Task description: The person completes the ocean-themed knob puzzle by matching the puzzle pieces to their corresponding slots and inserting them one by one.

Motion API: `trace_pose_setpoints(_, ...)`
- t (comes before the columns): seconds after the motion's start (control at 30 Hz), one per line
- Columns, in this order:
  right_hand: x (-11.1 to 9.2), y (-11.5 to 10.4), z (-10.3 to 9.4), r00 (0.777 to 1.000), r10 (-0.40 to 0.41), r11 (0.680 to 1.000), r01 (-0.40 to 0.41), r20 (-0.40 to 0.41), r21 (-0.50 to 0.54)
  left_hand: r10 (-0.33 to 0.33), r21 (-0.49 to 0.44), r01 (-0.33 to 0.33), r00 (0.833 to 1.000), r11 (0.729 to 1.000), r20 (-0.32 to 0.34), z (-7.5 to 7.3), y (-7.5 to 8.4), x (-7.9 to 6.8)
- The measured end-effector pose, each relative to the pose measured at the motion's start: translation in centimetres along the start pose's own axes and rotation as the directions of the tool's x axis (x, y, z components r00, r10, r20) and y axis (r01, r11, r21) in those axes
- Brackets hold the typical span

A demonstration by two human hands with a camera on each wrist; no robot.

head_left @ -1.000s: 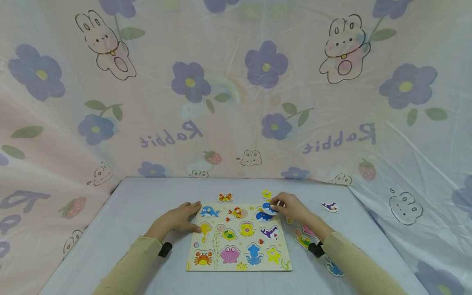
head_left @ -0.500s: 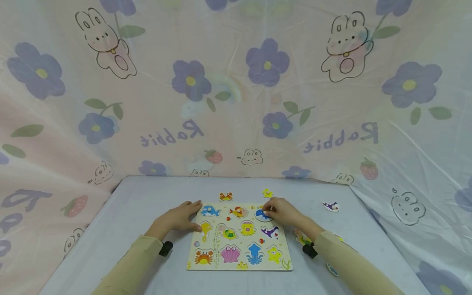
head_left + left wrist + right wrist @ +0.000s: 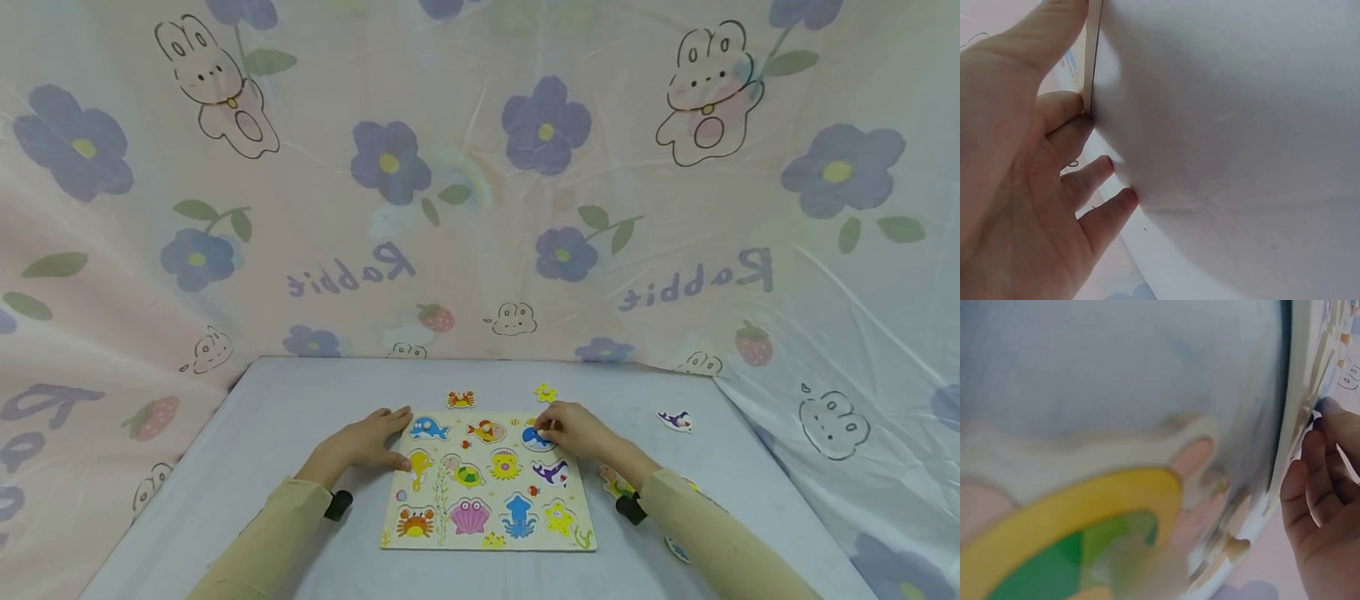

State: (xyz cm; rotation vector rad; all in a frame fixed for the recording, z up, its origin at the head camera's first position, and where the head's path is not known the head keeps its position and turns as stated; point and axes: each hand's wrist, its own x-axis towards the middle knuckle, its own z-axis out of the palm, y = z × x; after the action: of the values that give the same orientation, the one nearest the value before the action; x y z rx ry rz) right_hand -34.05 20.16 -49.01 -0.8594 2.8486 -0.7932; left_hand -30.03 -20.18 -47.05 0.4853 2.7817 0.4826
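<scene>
A wooden knob puzzle board (image 3: 491, 496) with sea-animal shapes lies on the table. My right hand (image 3: 576, 432) pinches the blue whale puzzle piece (image 3: 531, 438) at the whale shape in the board's upper right corner; the fingers partly hide the piece. My left hand (image 3: 360, 450) rests at the board's left edge, thumb over the rim and fingers spread. In the left wrist view, two fingertips of the left hand (image 3: 1029, 181) touch the board's edge (image 3: 1091, 62). A dolphin-like piece (image 3: 430, 425) and a fish piece (image 3: 486, 431), both with knobs, sit in the top row.
Beyond the board lie a crab piece (image 3: 461, 399) and a yellow starfish piece (image 3: 546, 392). A purple and white piece (image 3: 675, 421) lies farther right. Near the right forearm are a turtle piece (image 3: 615, 481) and a partly hidden blue piece (image 3: 677, 548). A printed cloth (image 3: 465, 250) hangs behind.
The right hand has lowered the blue whale piece from above the board onto its matching shape, moving slightly left. It barely moves in the last half second. The left hand stays put.
</scene>
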Motion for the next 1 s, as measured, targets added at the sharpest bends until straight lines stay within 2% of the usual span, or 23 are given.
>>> trace_pose_setpoints(0.27,-0.4,-0.2,-0.1,0.998,0.068,0.998,-0.068,0.007,-0.014,0.018,-0.019,-0.018,1.000,1.000,0.004,-0.1,0.3,0.0)
trace_pose_setpoints(0.43,-0.7,-0.2,-0.3,0.998,0.068,0.998,-0.067,0.006,-0.016,0.023,-0.010,-0.023,1.000,1.000,0.001,-0.1,0.5,0.0)
trace_pose_setpoints(0.7,-1.1,-0.3,-0.1,0.998,0.064,0.997,-0.064,-0.009,0.043,0.025,-0.018,-0.025,1.000,1.000,0.000,-0.1,0.6,-0.2)
trace_pose_setpoints(1.0,-2.3,-0.8,-0.5,0.994,0.102,0.989,-0.096,-0.049,0.110,0.017,-0.008,-0.017,1.000,1.000,-0.002,-0.3,0.4,-0.4)
